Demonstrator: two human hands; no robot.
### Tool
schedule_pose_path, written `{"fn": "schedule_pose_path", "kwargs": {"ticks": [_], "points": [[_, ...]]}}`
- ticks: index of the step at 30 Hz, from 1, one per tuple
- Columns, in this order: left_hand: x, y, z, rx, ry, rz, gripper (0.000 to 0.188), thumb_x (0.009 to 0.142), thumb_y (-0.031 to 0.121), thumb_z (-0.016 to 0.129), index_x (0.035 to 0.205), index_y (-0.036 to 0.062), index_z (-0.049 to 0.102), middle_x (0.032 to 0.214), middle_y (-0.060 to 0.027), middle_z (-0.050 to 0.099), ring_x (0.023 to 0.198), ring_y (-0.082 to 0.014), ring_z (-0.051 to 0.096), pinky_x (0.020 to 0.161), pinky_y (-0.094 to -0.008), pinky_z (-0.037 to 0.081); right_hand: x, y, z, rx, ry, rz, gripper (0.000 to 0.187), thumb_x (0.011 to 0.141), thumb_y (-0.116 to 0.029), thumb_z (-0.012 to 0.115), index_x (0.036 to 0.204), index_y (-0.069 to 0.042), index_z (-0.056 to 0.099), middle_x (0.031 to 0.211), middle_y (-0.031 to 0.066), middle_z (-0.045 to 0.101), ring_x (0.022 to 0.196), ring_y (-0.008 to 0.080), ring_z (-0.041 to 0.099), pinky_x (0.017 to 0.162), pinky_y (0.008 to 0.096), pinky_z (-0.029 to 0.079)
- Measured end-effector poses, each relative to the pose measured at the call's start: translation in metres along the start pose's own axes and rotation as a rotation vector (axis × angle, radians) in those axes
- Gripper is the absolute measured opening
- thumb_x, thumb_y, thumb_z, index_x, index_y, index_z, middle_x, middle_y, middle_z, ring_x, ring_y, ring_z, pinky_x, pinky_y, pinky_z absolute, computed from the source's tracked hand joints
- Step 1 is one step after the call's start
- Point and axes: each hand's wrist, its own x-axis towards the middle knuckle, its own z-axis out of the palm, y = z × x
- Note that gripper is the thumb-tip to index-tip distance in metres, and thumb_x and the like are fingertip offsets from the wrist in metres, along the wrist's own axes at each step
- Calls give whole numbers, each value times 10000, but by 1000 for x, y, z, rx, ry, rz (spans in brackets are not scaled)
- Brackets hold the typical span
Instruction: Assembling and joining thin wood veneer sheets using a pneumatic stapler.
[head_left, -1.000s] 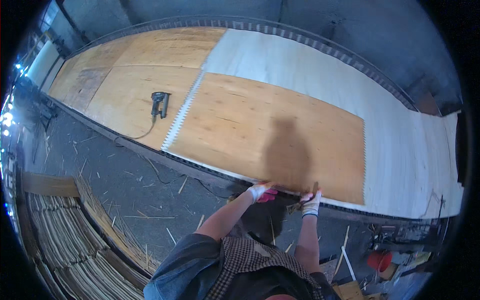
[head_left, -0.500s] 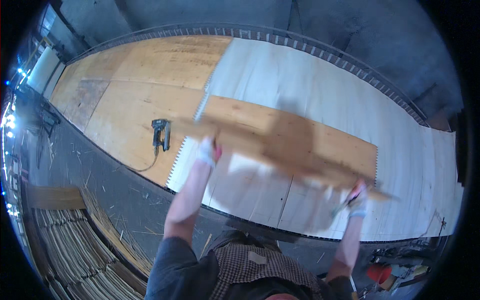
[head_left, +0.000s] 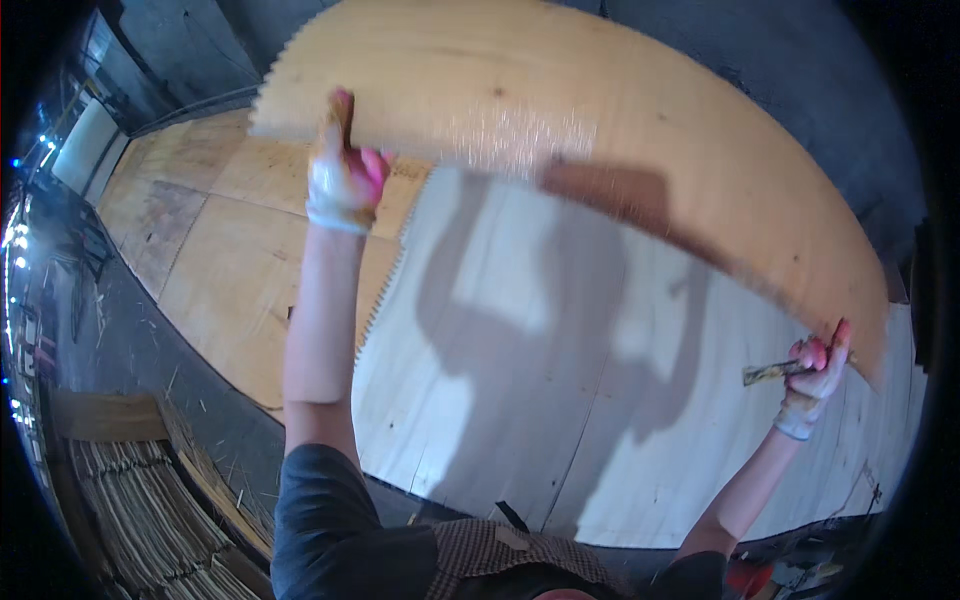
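Observation:
A wide, thin sheet of wood veneer (head_left: 700,130) with a sawtooth left edge is raised in front of me, tilted down to the right. My left hand (head_left: 345,180), in a white glove with pink-stained fingertips, grips its lower edge near the left end. At the lower right corner my right hand (head_left: 815,380), gloved alike, pinches the sheet. A short flat tool (head_left: 768,373) also sticks out of that hand; its kind is unclear. Below spreads a layer of pale veneer (head_left: 500,400), crossed by my shadow. Its sawtooth left edge meets tan veneer sheets (head_left: 240,280).
A stack of thin wood sheets (head_left: 140,510) lies on the floor at lower left, with scattered slivers beside it. A red object (head_left: 748,577) shows at lower right. Behind the work surface stands a grey wall (head_left: 800,90). My left arm hides most of the nail gun.
Both hands have lifted the veneer sheet up and away from me, from low over the surface to high at the far side. The tan sheet area beneath it is now uncovered as pale veneer.

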Motion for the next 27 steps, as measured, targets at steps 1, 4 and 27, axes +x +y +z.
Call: {"fn": "schedule_pose_path", "kwargs": {"ticks": [1, 4, 27], "points": [[11, -10, -39, 51, -39, -43, 396, 887, 398, 555, 1189, 144, 515, 1094, -22, 594, 852, -162, 594, 634, -270, 498, 12, 27, -11, 10, -63, 53, 272, 919, -360, 502, 1159, -244, 560, 507, -93, 318, 408, 54, 296, 451, 225, 314], [30, -109, -131, 344, 10, 223, 356, 868, 329, 606, 1153, 126, 541, 1079, -28, 605, 939, -176, 588, 753, -316, 492, 49, 118, -48, 15, -12, 354, 370, 887, -413, 544, 1230, -275, 540, 490, -93, 258, 417, 46, 276, 410, 221, 282], [13, -348, -302, 539, 389, -975, 323, 858, 446, 568, 1037, 180, 606, 823, -38, 674, 592, -192, 629, 488, -323, 479, 19, 434, -170, 192, 431, 563, 127, 821, -245, 667, 844, -148, 587, 647, -42, 517, 397, 27, 354, 318, 158, 353]]}}
